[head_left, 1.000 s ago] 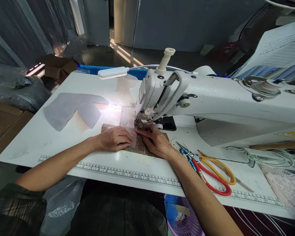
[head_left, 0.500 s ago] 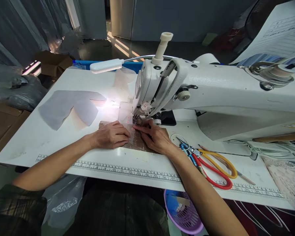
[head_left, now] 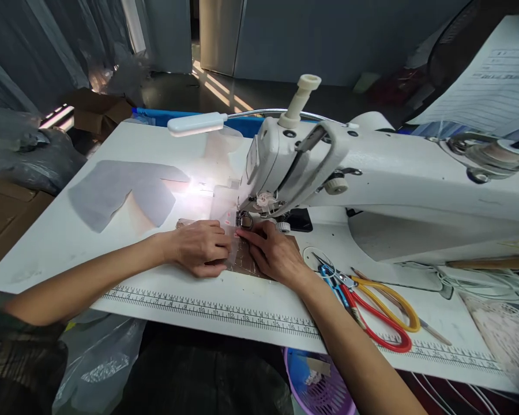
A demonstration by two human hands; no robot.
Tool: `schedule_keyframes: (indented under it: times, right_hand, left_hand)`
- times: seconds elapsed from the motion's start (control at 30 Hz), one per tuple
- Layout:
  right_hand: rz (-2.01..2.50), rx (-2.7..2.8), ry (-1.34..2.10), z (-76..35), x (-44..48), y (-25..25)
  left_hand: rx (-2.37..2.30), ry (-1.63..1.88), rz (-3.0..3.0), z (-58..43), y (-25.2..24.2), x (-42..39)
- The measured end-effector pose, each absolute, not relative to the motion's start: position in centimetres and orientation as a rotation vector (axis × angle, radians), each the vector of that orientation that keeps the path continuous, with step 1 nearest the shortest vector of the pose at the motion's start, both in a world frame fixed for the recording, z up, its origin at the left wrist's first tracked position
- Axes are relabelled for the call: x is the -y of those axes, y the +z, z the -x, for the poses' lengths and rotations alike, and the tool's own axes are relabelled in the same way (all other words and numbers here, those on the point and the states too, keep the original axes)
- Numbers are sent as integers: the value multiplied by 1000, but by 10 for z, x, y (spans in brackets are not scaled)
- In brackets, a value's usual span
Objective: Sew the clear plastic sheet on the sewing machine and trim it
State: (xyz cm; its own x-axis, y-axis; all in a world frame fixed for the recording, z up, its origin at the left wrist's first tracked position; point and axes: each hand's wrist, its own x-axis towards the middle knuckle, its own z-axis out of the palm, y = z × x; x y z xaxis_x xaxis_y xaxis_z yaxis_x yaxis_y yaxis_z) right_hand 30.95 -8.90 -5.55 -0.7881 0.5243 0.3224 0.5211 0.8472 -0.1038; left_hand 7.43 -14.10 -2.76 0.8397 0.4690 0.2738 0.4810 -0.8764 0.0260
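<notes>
A sheer whitish fabric piece (head_left: pixel 224 203) with small pink marks lies under the needle area of a white sewing machine (head_left: pixel 263 167). Beneath it is a brown panel (head_left: pixel 245 257) on the table. My left hand (head_left: pixel 203 249) has its fingers curled in on the sheer fabric's left edge; the fingertips are partly hidden. On the other side, my right hand (head_left: pixel 279 252) rests on the brown panel. Its index finger is stretched toward the presser foot (head_left: pixel 244 220), touching the sheer fabric's right edge, with the thumb apart below it.
Grey cut fabric (head_left: pixel 108 190) lies at left on the table. Scissors with red and yellow handles (head_left: pixel 384 311) and blue snips (head_left: pixel 334 282) are right of my right forearm. A lamp (head_left: pixel 198 123) shines behind the work. A purple basket (head_left: pixel 322 397) stands below the table edge.
My left hand's fingers have curled in more and the hand sits slightly farther right. The whole view has shifted a little, with the machine appearing lower and farther right.
</notes>
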Motion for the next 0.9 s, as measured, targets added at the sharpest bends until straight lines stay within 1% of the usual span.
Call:
schedule_keyframes:
  times: [0.2,0.4,0.53,0.7,0.9]
  right_hand:
    - [913,2777,-94,-305,90,-52]
    - [880,2813,65,-305,94,-47]
    - [882,2774,48,-304,95,-46]
    - [772,2750,133,-304,96,-45]
    - [836,2748,50,-302,96,-47]
  left_hand:
    - [800,-521,3009,-73,-30,133]
    - [835,-455,2958,-71,-30,140]
    - [839,-428,2915,-70,-31,139]
    - [869,-413,2881,-69,-33,136]
    - [928,-459,2872,-67,-39,132]
